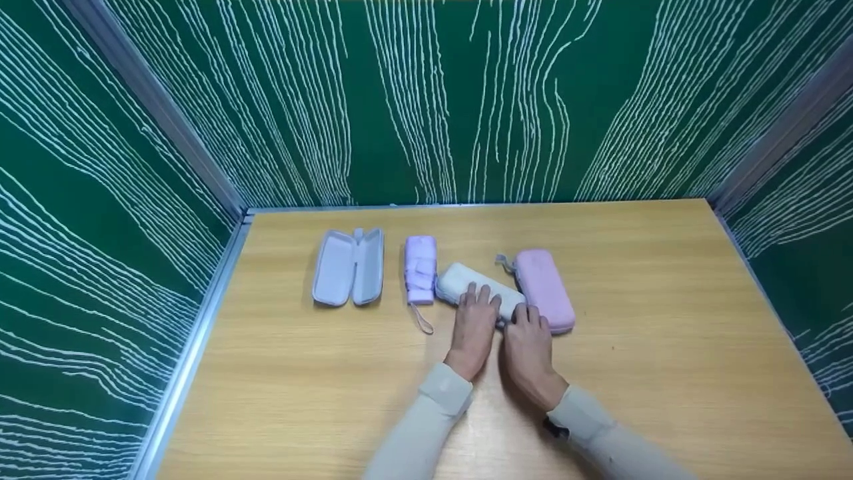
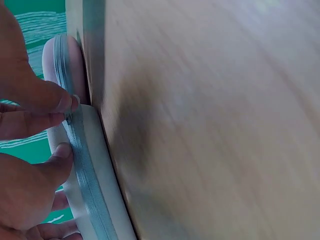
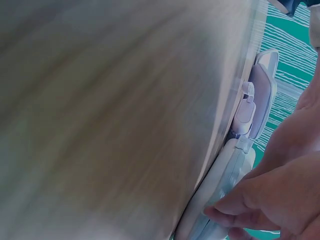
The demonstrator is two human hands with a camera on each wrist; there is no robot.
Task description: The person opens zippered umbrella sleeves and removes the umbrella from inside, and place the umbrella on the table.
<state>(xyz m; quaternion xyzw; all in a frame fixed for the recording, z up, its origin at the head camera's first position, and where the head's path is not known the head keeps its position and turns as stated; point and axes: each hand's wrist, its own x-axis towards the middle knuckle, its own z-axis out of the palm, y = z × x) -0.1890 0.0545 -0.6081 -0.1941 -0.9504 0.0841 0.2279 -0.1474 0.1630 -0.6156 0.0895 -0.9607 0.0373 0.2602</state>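
A cream zip case (image 1: 460, 279) lies slanted on the table with its zipper side towards me. My left hand (image 1: 474, 333) grips it, fingers over the top and thumb (image 2: 62, 155) against the near side just below the zipper (image 2: 85, 170). Beside it, my right hand (image 1: 530, 350) pinches the small zipper pull (image 2: 75, 102) near the case's right end, thumb and forefinger together. That pinch also shows low in the right wrist view. A pink zip case (image 1: 546, 290) lies right beside the cream one's right end.
A folded lilac umbrella (image 1: 420, 263) with a wrist loop (image 1: 423, 323) lies at the cream case's left end. Farther left, a pale grey-lilac case (image 1: 334, 267) lies spread open. Green panels (image 1: 400, 133) with white lines stand around the wooden table (image 1: 300, 387).
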